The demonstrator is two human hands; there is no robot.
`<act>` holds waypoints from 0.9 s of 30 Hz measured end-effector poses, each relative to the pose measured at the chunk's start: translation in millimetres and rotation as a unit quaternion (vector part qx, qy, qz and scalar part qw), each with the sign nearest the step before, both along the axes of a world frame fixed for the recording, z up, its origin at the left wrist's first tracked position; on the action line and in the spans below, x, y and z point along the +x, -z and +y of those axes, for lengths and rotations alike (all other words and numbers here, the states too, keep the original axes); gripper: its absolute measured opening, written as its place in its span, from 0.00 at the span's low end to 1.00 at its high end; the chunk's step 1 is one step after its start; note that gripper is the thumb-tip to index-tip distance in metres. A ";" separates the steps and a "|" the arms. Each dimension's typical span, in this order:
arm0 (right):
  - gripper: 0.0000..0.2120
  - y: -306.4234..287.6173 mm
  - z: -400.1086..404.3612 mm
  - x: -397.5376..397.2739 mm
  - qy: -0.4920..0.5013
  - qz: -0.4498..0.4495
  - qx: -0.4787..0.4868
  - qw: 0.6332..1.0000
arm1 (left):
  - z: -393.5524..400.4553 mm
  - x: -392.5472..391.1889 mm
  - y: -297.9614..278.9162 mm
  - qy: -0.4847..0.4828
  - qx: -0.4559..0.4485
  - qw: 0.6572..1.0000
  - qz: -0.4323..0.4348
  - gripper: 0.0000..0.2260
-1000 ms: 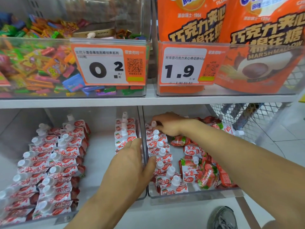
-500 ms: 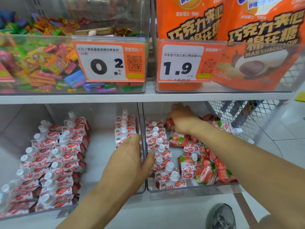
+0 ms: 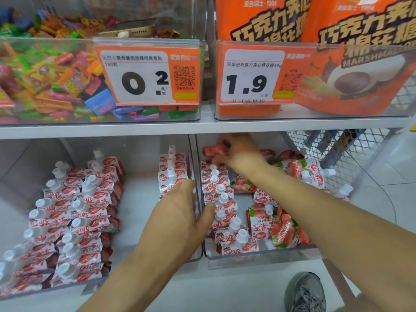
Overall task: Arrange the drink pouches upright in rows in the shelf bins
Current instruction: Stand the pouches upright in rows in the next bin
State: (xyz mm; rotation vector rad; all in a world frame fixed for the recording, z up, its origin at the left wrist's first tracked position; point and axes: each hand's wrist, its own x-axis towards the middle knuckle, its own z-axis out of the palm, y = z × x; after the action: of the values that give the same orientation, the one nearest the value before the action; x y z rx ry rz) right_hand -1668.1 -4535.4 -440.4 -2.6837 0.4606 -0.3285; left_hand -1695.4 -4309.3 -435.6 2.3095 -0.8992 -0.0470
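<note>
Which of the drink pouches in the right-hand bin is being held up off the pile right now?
The red pouch at the back of the right bin, gripped in the right hand. The other pouches there stand in the row or lie loose.

pouches showing red-and-white, white caps | price tags showing orange-white | marshmallow bags glowing orange

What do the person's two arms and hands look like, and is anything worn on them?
Both forearms are bare as far as the picture shows: no sleeve, glove, watch or ring is visible on the left hand or the right hand. The fingers look short-nailed and unadorned.
</note>
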 end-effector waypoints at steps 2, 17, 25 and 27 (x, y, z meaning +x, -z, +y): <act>0.14 0.0 4.0 2.0 -0.054 0.019 -0.021 0.998 | 0.7 0.2 0.5 0.006 -0.003 1.000 -0.002 0.11; 0.14 -6.5 1.2 -2.1 -0.057 -0.014 -0.024 0.998 | 0.4 1.9 -0.3 0.002 0.005 1.000 0.009 0.10; 0.13 -1.1 -11.0 -3.5 -0.020 -0.044 0.068 0.997 | 1.3 -2.4 -5.5 -0.015 0.022 0.999 -0.028 0.20; 0.11 2.1 -13.7 -5.3 0.006 -0.081 0.116 0.990 | 1.4 -5.9 -14.6 -0.016 -0.010 0.996 -0.084 0.24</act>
State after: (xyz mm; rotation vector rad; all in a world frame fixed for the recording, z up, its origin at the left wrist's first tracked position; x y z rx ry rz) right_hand -1673.5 -4549.1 -442.5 -2.4074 0.4369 -0.4629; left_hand -1701.4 -4307.8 -421.0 2.3356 -0.9408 0.1721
